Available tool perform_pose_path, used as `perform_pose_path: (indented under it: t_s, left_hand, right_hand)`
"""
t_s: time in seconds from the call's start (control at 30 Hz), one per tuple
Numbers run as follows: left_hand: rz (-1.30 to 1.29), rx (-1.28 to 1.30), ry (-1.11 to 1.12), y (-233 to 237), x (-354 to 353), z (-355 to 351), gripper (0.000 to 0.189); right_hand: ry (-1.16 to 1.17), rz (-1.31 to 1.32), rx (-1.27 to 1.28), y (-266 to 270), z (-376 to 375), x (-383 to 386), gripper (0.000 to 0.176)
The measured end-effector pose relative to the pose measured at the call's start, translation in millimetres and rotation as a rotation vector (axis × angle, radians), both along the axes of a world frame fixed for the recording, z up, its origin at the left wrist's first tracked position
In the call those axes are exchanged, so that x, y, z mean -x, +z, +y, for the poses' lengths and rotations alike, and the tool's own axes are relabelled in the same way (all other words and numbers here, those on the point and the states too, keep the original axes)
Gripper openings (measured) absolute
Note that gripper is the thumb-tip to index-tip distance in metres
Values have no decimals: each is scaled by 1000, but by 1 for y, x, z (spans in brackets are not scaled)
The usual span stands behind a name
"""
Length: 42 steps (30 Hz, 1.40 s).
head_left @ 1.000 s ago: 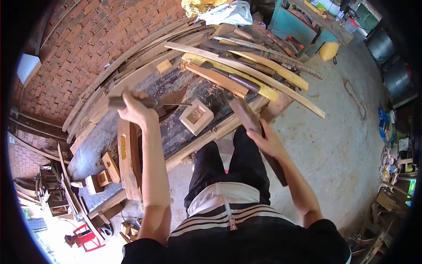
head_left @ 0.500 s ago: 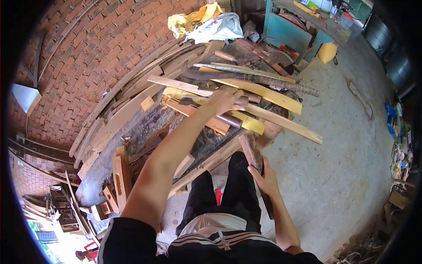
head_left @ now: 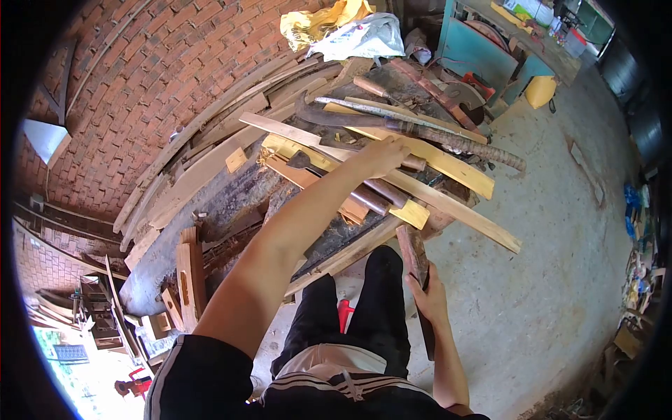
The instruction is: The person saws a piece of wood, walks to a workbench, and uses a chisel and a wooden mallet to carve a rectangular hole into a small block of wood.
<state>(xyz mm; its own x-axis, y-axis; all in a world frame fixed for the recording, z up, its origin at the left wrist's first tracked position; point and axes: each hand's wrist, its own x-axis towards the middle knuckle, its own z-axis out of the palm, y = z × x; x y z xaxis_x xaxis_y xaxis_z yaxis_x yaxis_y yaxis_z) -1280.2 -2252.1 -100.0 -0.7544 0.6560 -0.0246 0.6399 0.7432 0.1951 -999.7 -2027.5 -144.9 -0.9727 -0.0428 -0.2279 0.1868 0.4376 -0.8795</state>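
Note:
My left hand (head_left: 383, 157) is over the tools on the wood pile, fingers curled around the middle of a chisel. Its brown handle (head_left: 414, 163) shows on one side of the hand and its dark blade (head_left: 337, 145) on the other; the fingertips are partly hidden. Two more brown tool handles lie nearer me, one a chisel handle (head_left: 371, 201) beside a yellow wood block (head_left: 411, 214). Low at the right, my right hand (head_left: 430, 295) is closed around a long brown wooden piece (head_left: 413, 250) with a dark lower part, held beside my knee.
A long pale wood strip (head_left: 455, 212) crosses the pile and sticks out to the right. Behind it lies a curved blade with a long wrapped handle (head_left: 465, 142). A mortised wood block (head_left: 187, 276) stands at left. Plastic bags (head_left: 360, 38) lie at the back, near a brick wall (head_left: 175, 77).
My left hand has let go of one chisel, which now lies beside another, and moved to the chisel farther back. The view has shifted slightly. My right hand keeps its hold.

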Motion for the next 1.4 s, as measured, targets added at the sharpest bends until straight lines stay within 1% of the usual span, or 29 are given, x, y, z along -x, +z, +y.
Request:
perform_pose_path:
  t_s: [0.03, 0.07, 0.1, 0.17, 0.2, 0.27, 0.3, 0.33, 0.37, 0.4, 0.43, 0.47, 0.53, 0.57, 0.63, 0.67, 0.73, 0.77, 0.8, 0.87, 0.9, 1.03, 1.13, 1.2, 1.23, 1.27, 1.33, 1.37, 1.4]
  left_hand:
    - [110, -22, -92, 1, 3, -3, 31]
    - [260, -98, -106, 4, 6, -10, 29]
    - [407, -173, -121, 17, 3, -18, 26]
    - [6, -676, 161, 82, -21, -34, 20]
    - [161, -734, 244, 103, -35, -47, 17]
    - [463, -816, 388, 129, -55, -91, 13]
    - [285, -1032, 646, 165, -89, -96, 10]
    - [310, -1185, 712, 175, -105, -119, 11]
    - [289, -1430, 639, 178, -119, -138, 10]
    - [403, -1073, 741, 187, -147, -153, 15]
    - [306, -1372, 689, 186, -165, -171, 17]
    - [-118, -2125, 340, 170, -175, -202, 21]
    - [-189, -2318, 303, 162, -209, -221, 28]
    - [-177, -2323, 296, 159, -224, -226, 28]
    - [-305, -2414, 183, 155, -253, -234, 31]
    - [-294, -2424, 183, 152, -263, -238, 31]
    - [-393, -2374, -29, 148, -281, -244, 32]
    - [-398, -2412, -78, 147, -289, -246, 35]
    - [-386, -2427, -78, 147, -295, -247, 35]
    - [-413, -2414, -156, 151, -306, -245, 36]
    - [-289, -2388, 32, 157, -312, -239, 33]
    - [-266, -2386, 23, 157, -326, -247, 32]
    - [-253, -2378, 101, 158, -333, -248, 29]
    - [181, -1998, 554, 165, -334, -247, 27]
    - [233, -1855, 689, 166, -337, -243, 29]
    - [228, -1859, 714, 167, -339, -237, 29]
    - [517, -1133, 870, 165, -340, -229, 31]
    - [507, -1218, 884, 159, -336, -223, 34]
    - [602, -1027, 910, 151, -333, -223, 34]
  right_hand:
    - [11, 11, -25, 4, -2, -1, 59]
    - [21, 18, -49, 8, -3, -3, 59]
    - [17, 15, -52, 10, -4, -6, 59]
    - [31, 83, -26, 14, -7, -11, 58]
    - [32, 85, -25, 15, -8, -16, 58]
    - [37, 125, -58, 15, -10, -21, 60]
    - [36, 132, -53, 16, -11, -24, 60]
    - [46, 115, -76, 17, -12, -28, 61]
    - [54, 101, -97, 19, -13, -30, 62]
    - [52, 109, -90, 18, -15, -34, 62]
    - [64, 107, -111, 16, -17, -37, 63]
    - [78, 105, -135, 17, -20, -40, 64]
    - [92, 94, -139, 25, -28, -45, 65]
    - [94, 53, -107, 29, -33, -48, 65]
    - [108, 15, -85, 33, -42, -55, 66]
    - [120, 69, -74, 30, -46, -58, 65]
    - [143, 124, -76, 31, -53, -64, 64]
    - [159, 161, -69, 33, -57, -67, 65]
    - [174, 197, -62, 37, -61, -70, 66]
    - [197, 189, -75, 47, -68, -77, 66]
    - [210, 183, -75, 52, -70, -79, 66]
    - [264, 204, -101, 59, -73, -84, 65]
    - [277, 198, -134, 59, -72, -88, 65]
    - [265, 180, -155, 60, -72, -90, 64]
    - [273, 161, -164, 62, -71, -92, 64]
    - [256, 118, -155, 65, -72, -92, 66]
    - [257, 66, -151, 69, -75, -94, 68]
    - [259, 100, -118, 71, -77, -94, 67]
    - [260, 137, -85, 72, -79, -94, 66]
